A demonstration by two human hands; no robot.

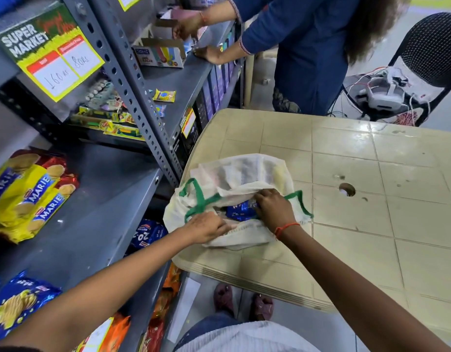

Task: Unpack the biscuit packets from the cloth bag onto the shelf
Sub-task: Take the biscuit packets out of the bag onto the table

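The white cloth bag [242, 179] with green handles lies crumpled at the table's [371, 224] left edge, a blue biscuit packet [241, 212] inside; yellow Marie packets [29, 194] lie on the grey shelf [97, 199].

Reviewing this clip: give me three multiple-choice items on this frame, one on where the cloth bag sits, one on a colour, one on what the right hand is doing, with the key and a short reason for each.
1. Where is the cloth bag?
A. on the beige table
B. on the grey shelf
C. on the floor

2. What colour are the bag's handles?
A. red
B. green
C. black

3. What is the right hand doing?
A. resting flat on the table
B. reaching into the bag's mouth, on a blue packet
C. placing a packet on the shelf

Key: 1 A, the bag lies on the table near its shelf-side edge. 2 B, the strap loops are green. 3 B, its fingers are on the blue packet inside the opening, while the left hand holds the bag's near edge.
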